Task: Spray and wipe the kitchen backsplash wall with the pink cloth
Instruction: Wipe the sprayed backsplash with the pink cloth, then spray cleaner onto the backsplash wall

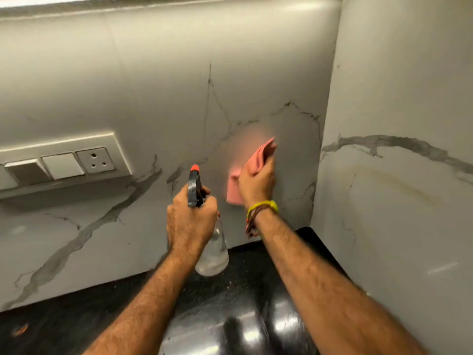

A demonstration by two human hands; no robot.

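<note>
Cloth point(252, 165), pink and blurred, lies pressed against the wall point(158, 80) under the right hand point(256, 181), whose fingers seem to grip it. At nine o'clock from it, the left hand point(190, 221) is wrapped around the spray bottle point(211, 252) above the black tabletop point(230, 316).

single head-worn view, angled forward and down, close to backsplash wall point(158, 80) corner

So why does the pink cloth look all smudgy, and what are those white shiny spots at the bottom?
Head view: the pink cloth is motion-blurred in the right hand; the white spots are light glaring off the glossy black countertop; the wide lens bends the backsplash wall.
</note>
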